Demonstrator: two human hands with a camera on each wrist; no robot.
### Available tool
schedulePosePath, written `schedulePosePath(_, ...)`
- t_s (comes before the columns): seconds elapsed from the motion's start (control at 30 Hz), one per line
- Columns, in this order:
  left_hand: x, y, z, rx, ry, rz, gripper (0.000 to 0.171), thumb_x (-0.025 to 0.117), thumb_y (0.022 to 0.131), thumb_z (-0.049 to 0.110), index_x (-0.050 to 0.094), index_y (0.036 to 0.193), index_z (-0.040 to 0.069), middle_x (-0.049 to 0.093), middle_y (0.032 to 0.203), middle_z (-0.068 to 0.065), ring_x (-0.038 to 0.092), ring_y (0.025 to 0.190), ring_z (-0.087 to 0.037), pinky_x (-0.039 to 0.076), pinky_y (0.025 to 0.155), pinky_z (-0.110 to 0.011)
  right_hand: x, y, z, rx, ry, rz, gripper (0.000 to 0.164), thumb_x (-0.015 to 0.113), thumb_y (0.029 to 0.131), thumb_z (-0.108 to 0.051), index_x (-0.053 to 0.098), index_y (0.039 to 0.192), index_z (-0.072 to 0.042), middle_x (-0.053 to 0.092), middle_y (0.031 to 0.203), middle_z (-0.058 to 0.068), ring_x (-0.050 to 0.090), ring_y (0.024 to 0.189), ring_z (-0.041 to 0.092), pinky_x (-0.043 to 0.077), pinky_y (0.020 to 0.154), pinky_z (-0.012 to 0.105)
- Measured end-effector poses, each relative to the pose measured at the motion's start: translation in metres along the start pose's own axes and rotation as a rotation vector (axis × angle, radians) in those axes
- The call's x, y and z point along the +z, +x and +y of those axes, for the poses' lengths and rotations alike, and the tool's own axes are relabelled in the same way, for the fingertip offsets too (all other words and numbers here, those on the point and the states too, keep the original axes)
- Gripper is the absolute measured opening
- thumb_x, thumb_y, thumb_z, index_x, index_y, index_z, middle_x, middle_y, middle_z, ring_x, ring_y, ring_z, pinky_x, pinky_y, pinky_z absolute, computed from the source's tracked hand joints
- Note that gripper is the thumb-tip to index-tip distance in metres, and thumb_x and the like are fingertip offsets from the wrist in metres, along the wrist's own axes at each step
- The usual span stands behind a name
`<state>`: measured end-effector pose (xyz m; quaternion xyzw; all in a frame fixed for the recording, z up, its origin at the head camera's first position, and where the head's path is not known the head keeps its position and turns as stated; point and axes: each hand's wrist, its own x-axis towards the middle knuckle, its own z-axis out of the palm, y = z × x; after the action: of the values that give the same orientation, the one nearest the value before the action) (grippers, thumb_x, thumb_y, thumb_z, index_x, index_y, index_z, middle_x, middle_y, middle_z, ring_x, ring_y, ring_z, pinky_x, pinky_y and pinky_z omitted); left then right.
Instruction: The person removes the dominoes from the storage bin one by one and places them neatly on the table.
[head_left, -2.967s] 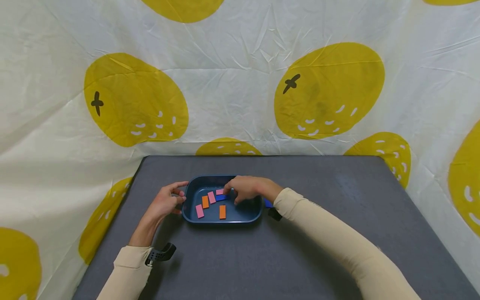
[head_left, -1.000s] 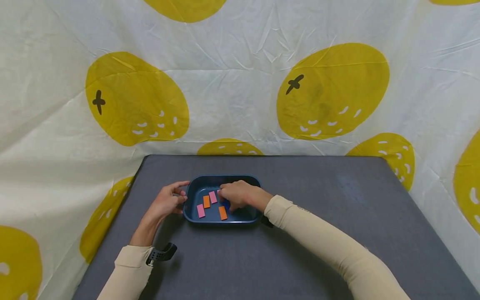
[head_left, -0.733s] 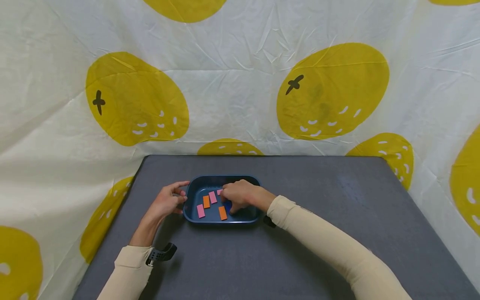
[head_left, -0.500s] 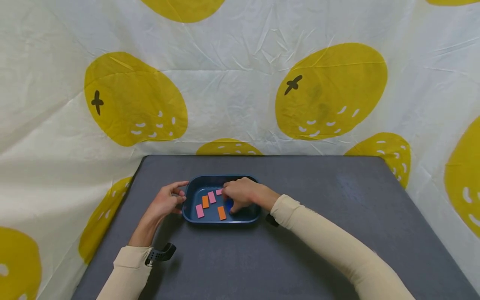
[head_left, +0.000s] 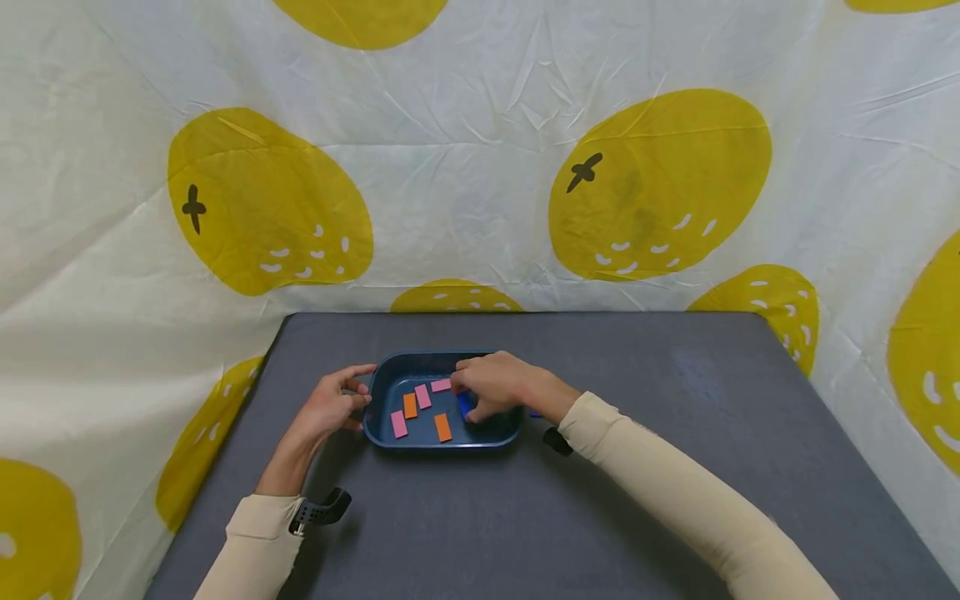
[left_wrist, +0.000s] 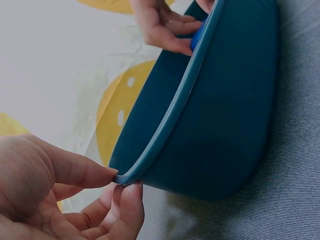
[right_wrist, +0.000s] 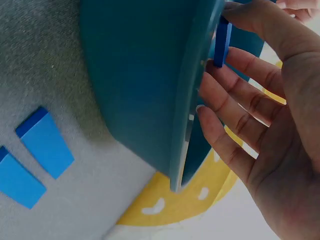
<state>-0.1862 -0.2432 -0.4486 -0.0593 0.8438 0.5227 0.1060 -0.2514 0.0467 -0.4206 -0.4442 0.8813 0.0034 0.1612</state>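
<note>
A dark blue rectangular tray [head_left: 442,447] stands on the table. My left hand [head_left: 333,404] pinches its left rim between thumb and fingers, as the left wrist view shows close up. Inside the tray's right half, my right hand [head_left: 498,383] holds a small flat blue block [right_wrist: 222,42] between thumb and fingertips. The block is tilted on edge and partly covered by the hand in the head view. Three pink blocks [head_left: 399,424] and two orange blocks [head_left: 443,427] lie on the tray floor to the left of it.
Two more blue blocks [right_wrist: 47,142] lie on the grey table [head_left: 675,400], just outside the tray's right end. My right forearm mostly hides them in the head view. Behind the table hangs a white cloth [head_left: 465,208] with yellow fruit shapes.
The blue block lay on the tray floor three seconds ago and is now in my right hand, which has shifted right, uncovering a pink block. My left hand stays at the rim.
</note>
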Motion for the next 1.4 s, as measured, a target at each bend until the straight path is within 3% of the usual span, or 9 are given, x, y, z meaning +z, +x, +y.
schedulePosePath(0.37,0.001,-0.001,0.0,-0.009,-0.004,-0.003,0.053,0.056,0.1,0.0,0.047,0.151,0.01,0.049,0.113,-0.019,0.057,0.087,-0.028,0.06,0.063,-0.036,-0.002,-0.023,0.006,0.005,0.034,0.054,0.049,0.075,0.089,-0.047,0.068,0.13,-0.021,0.062,0.121,-0.003,0.058,0.1,0.013,0.053,0.09,0.036)
schedulePosePath(0.77,0.002,-0.002,0.002,-0.022,0.004,0.004,0.054,0.057,0.1,0.0,0.047,0.152,0.011,0.049,0.115,-0.019,0.057,0.088,-0.028,0.06,0.064,-0.036,0.0,-0.049,0.023,0.0,0.108,0.166,0.046,0.076,0.088,-0.047,0.071,0.126,-0.021,0.063,0.113,-0.006,0.058,0.092,0.011,0.052,0.079,0.029)
schedulePosePath(1.13,0.003,-0.002,0.001,-0.021,0.003,0.005,0.053,0.057,0.1,0.0,0.048,0.151,0.012,0.05,0.114,-0.019,0.057,0.089,-0.028,0.06,0.064,-0.036,0.001,-0.068,0.04,-0.005,0.15,0.241,0.045,0.077,0.087,-0.044,0.071,0.124,-0.019,0.063,0.115,-0.006,0.063,0.103,0.014,0.055,0.088,0.035)
schedulePosePath(1.4,0.002,-0.002,0.0,-0.011,-0.005,0.005,0.053,0.057,0.1,0.0,0.048,0.151,0.011,0.049,0.113,-0.019,0.057,0.088,-0.028,0.06,0.063,-0.037,0.001,-0.079,0.048,0.001,0.159,0.264,0.044,0.079,0.087,-0.041,0.072,0.123,-0.017,0.064,0.115,-0.002,0.062,0.103,0.019,0.055,0.086,0.037)
